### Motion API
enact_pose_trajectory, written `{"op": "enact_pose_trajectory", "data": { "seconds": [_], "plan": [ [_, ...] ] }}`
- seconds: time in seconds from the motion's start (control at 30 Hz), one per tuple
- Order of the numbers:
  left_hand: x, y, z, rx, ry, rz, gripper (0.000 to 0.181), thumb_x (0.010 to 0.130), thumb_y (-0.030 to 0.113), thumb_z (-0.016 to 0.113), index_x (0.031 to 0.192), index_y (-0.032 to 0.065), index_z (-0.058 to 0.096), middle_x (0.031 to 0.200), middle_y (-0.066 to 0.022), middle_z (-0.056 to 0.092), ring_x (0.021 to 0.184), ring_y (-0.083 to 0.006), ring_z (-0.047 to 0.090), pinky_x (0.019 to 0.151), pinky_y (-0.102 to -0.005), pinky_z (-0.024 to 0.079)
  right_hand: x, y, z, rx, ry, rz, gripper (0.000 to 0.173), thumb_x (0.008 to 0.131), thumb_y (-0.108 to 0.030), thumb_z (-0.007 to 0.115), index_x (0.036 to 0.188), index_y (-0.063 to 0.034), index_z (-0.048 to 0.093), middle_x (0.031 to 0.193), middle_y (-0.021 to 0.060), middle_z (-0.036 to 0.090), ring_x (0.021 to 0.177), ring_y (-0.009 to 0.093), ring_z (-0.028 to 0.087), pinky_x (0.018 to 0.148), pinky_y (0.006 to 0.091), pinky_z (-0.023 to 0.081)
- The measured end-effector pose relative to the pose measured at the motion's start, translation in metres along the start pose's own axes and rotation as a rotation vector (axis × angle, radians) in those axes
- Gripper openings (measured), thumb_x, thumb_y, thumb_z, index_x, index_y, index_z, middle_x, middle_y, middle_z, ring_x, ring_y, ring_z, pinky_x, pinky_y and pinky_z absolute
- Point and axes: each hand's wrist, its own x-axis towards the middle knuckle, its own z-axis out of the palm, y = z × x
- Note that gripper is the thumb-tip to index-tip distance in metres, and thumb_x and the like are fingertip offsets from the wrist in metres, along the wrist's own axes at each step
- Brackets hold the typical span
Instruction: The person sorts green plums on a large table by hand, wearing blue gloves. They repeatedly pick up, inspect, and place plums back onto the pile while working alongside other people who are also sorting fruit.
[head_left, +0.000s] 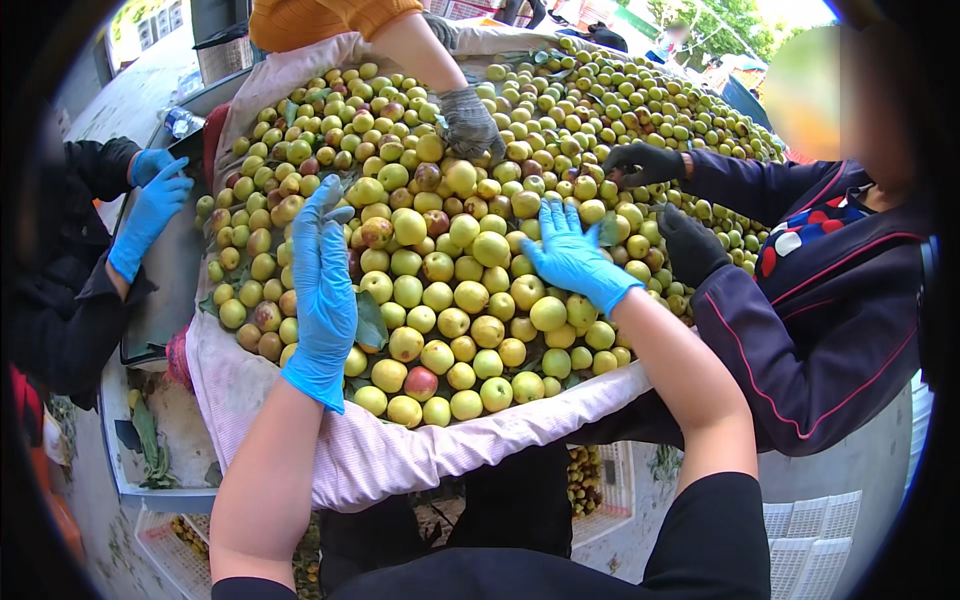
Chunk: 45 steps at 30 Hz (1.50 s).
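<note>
Many small round green and yellow fruits, some with red or brown patches, lie heaped on a cloth-lined table; among them is a reddish fruit (421, 382) near the front edge. My left hand (324, 292), in a blue glove, is held on edge at the left part of the heap, fingers pointing away from me, beside a green leaf (370, 321). My right hand (576, 255), gloved in blue too, lies palm down over the fruits at centre right with its fingers spread. Neither hand has a fruit visibly gripped, though the left palm is partly hidden.
A co-worker's grey-gloved hand (471, 124) reaches in from the far side. Dark-gloved hands (686, 244) of another person work at the right, close to my right hand. Blue-gloved hands (154, 210) are at the left. Pale cloth (420, 450) covers the near rim; a plastic crate (611, 495) stands below.
</note>
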Motion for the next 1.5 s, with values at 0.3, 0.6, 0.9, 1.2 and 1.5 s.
{"op": "enact_pose_trajectory", "data": {
  "seconds": [0.3, 0.6, 0.9, 1.2, 1.5],
  "plan": [
    [0.003, 0.000, -0.008, -0.058, 0.099, -0.062, 0.041, 0.100, 0.027, 0.032, 0.136, 0.0078, 0.038, 0.136, -0.0072, 0.042, 0.118, -0.0189, 0.046, 0.104, -0.0345, 0.033, -0.041, -0.053, -0.019, 0.101, -0.176, -0.469, 0.072, 0.091, -0.047, 0.041, 0.145, -0.0074, 0.015, 0.150, 0.0220, 0.008, 0.139, 0.042, 0.003, 0.108, 0.0607, 0.005],
    [0.006, 0.000, -0.017, -0.129, 0.212, -0.139, 0.042, 0.100, 0.026, 0.032, 0.137, 0.0076, 0.035, 0.135, -0.0075, 0.041, 0.123, -0.0194, 0.042, 0.105, -0.0336, 0.032, 0.006, -0.123, -0.008, 0.104, 0.041, -0.532, 0.064, 0.091, -0.049, 0.038, 0.146, -0.0223, 0.018, 0.151, 0.0159, 0.011, 0.139, 0.040, 0.007, 0.104, 0.0683, 0.004],
    [0.008, 0.000, -0.016, -0.168, 0.227, -0.155, 0.041, 0.100, 0.024, 0.034, 0.137, 0.0051, 0.036, 0.136, -0.0085, 0.040, 0.121, -0.0190, 0.043, 0.104, -0.0314, 0.034, 0.068, -0.156, -0.030, 0.238, 0.229, -0.377, 0.039, 0.091, -0.042, 0.043, 0.122, -0.0216, 0.055, 0.128, 0.0073, 0.050, 0.122, 0.026, 0.042, 0.099, 0.0632, 0.022],
    [0.010, -0.003, -0.012, -0.167, 0.198, -0.149, 0.040, 0.100, 0.023, 0.034, 0.137, 0.0073, 0.037, 0.134, -0.0060, 0.043, 0.118, -0.0174, 0.045, 0.102, -0.0317, 0.034, 0.022, -0.146, -0.023, 0.416, 0.156, -0.632, 0.050, 0.078, -0.044, 0.066, 0.117, -0.0135, 0.057, 0.117, 0.0092, 0.057, 0.111, 0.028, 0.052, 0.102, 0.0475, 0.030],
    [0.007, 0.010, -0.001, -0.375, -0.325, -0.285, 0.038, 0.094, 0.018, 0.051, 0.129, 0.0043, 0.047, 0.127, -0.0083, 0.052, 0.115, -0.0156, 0.049, 0.100, -0.0291, 0.039, 0.000, -0.118, -0.048, 0.992, -0.194, -0.482, 0.050, 0.091, -0.049, 0.044, 0.118, -0.0085, 0.058, 0.104, 0.0125, 0.065, 0.095, 0.024, 0.062, 0.083, 0.0369, 0.047]
  ]
}}
